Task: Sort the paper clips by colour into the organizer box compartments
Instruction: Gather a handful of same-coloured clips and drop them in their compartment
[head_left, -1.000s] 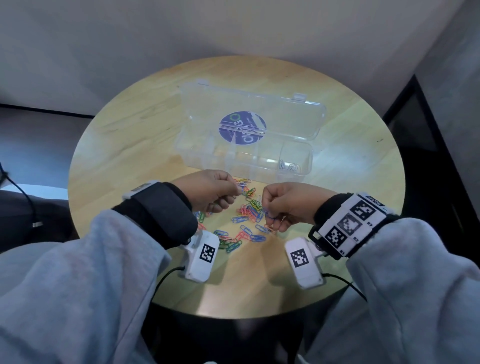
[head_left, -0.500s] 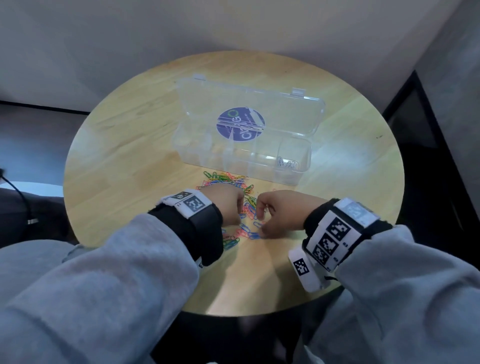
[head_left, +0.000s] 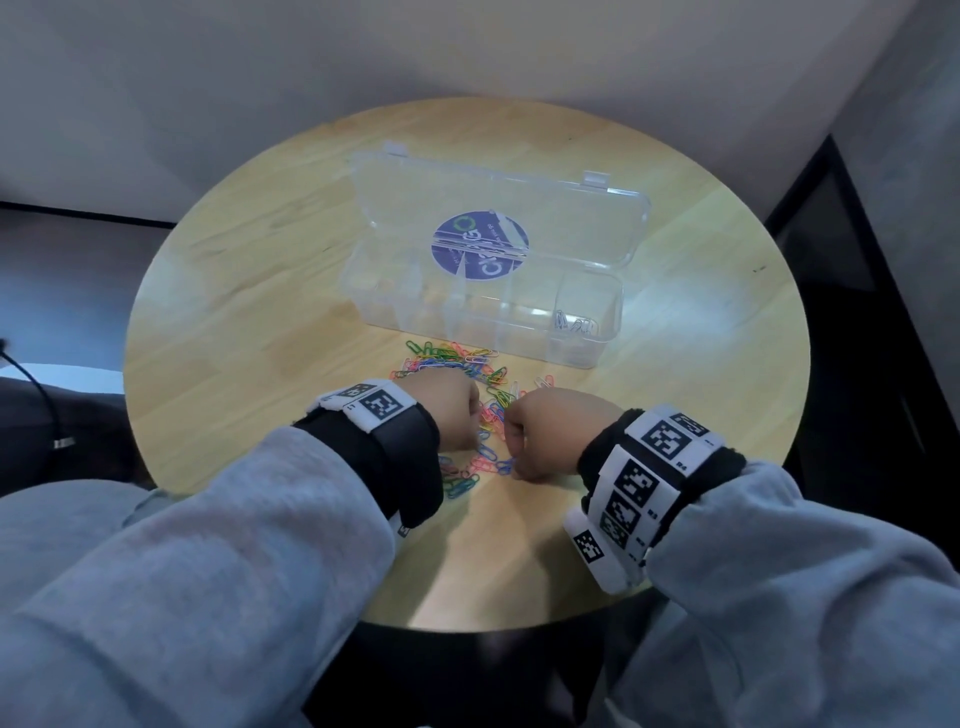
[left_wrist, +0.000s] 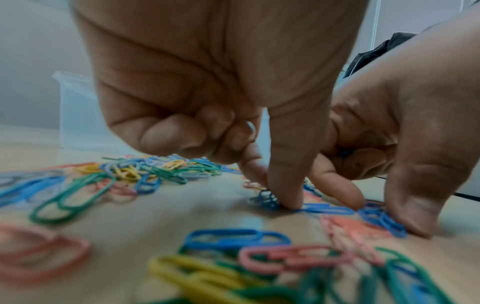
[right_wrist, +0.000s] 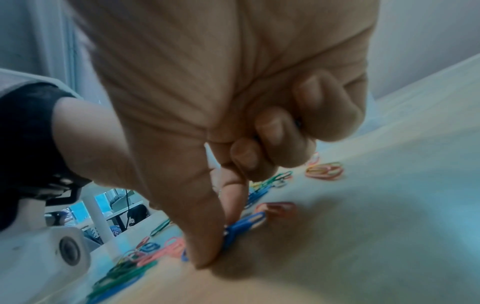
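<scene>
A pile of coloured paper clips (head_left: 467, 364) lies on the round wooden table, in front of the clear organizer box (head_left: 395, 306). The box lid stands open, and a few silver clips (head_left: 574, 326) lie in the rightmost compartment. My left hand (head_left: 457, 415) is down on the pile; thumb and forefinger pinch a dark blue clip (left_wrist: 263, 198) against the tabletop, the other fingers curled in. My right hand (head_left: 545, 436) is close beside it, thumb and forefinger pinching a blue clip (right_wrist: 245, 225) flat on the wood. In the head view the fingertips are hidden under the knuckles.
The table (head_left: 249, 322) ends in a rounded edge near my sleeves. A blue round sticker (head_left: 480, 244) marks the box lid. Loose green, yellow, pink and blue clips (left_wrist: 233, 240) lie scattered around both hands. A dark cabinet (head_left: 857, 322) stands at the right.
Both hands have dropped toward me onto the near part of the pile. Their wrists have rolled so the marker bands face up, and the fingertips now press onto blue clips.
</scene>
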